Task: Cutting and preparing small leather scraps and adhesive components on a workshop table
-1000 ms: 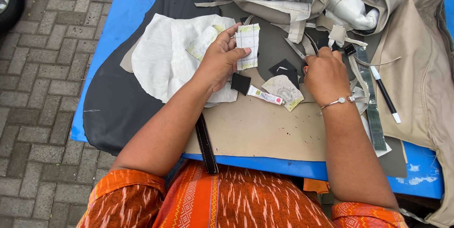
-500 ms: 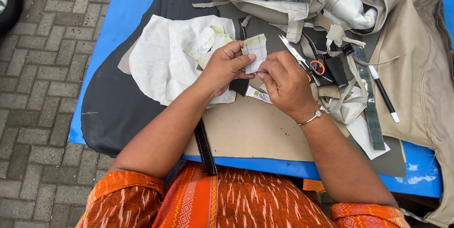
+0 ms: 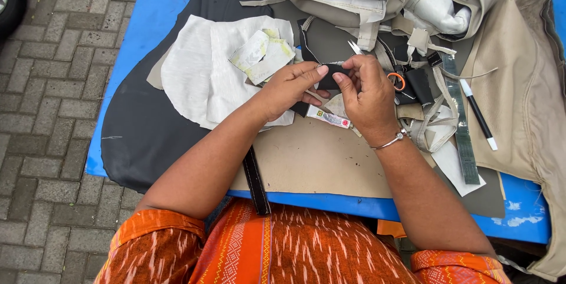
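Hands meet above tan board [image 3: 312, 160]. I see left hand [image 3: 289, 86] and right hand [image 3: 368, 92] pinching small black piece [image 3: 332, 75] between thumbs and fingertips, fingers narrow. Piece long axis runs left-right, roughly level; exact shape partly hidden. Glue tube [image 3: 328, 118] lies on board top edge, just under hands. White cloth [image 3: 206, 72] left of board. Black pen [image 3: 479, 114] right of board.
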